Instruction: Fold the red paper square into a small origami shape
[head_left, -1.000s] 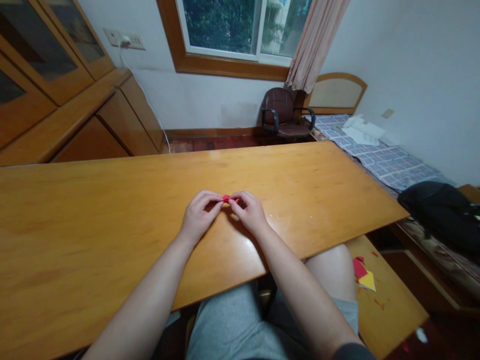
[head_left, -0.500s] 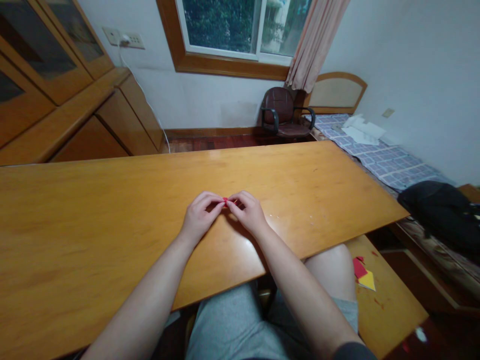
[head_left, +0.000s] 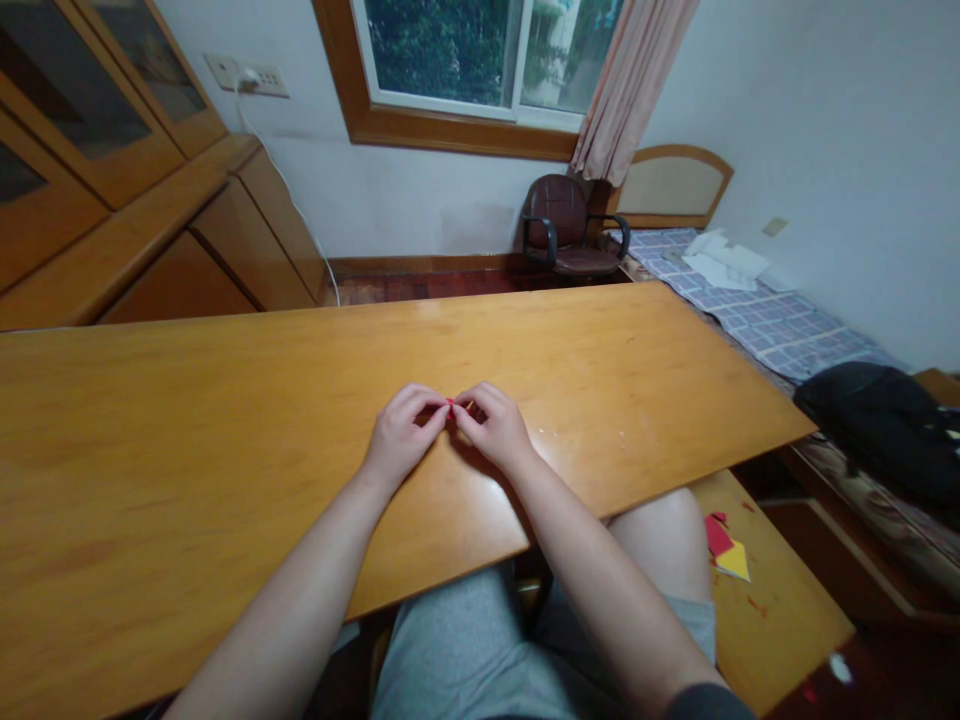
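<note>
A small red piece (head_left: 451,407), which looks like folded paper, is pinched between both hands just above the wooden table (head_left: 187,450). My left hand (head_left: 403,430) holds its left side between thumb and fingertips. From the right, my right hand (head_left: 493,422) grips it with thumb and forefinger, the other fingers curled. The fingertips of the two hands nearly meet and cover most of the piece, so its exact shape is hidden.
On a lower wooden bench (head_left: 795,590) at the right lie a red paper piece (head_left: 718,536) and a yellow paper piece (head_left: 733,561). A black bag (head_left: 877,430) rests on the bed (head_left: 787,320). Beyond the table stands a brown armchair (head_left: 559,225).
Both hands stay in nearly the same place, still pinching the red piece. Only slight shifts of the fingertips show.
</note>
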